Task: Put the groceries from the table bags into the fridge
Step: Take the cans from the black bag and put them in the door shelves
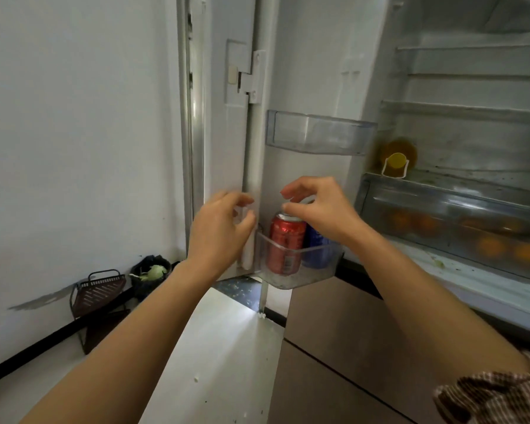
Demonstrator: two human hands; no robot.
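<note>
White wall on one side, open fridge (459, 87) ahead. Two cans stand upright in the lower door bin (303, 270): a red can (285, 243) and, beside it, a blue can (317, 249). Oranges (508, 249) fill the drawer. Right hand (315, 209) hovers over the cans, fingers loose, gripping nothing; left hand (221, 224) is likewise empty and slack. Bags are out of view, so what remains is unknowable.

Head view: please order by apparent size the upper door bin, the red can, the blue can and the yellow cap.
1. Upper door bin, clearly the largest.
2. Red can.
3. Blue can, though it is partly hidden by the right hand, so its rank against the red can is unsure.
4. Yellow cap, the smallest.
</note>
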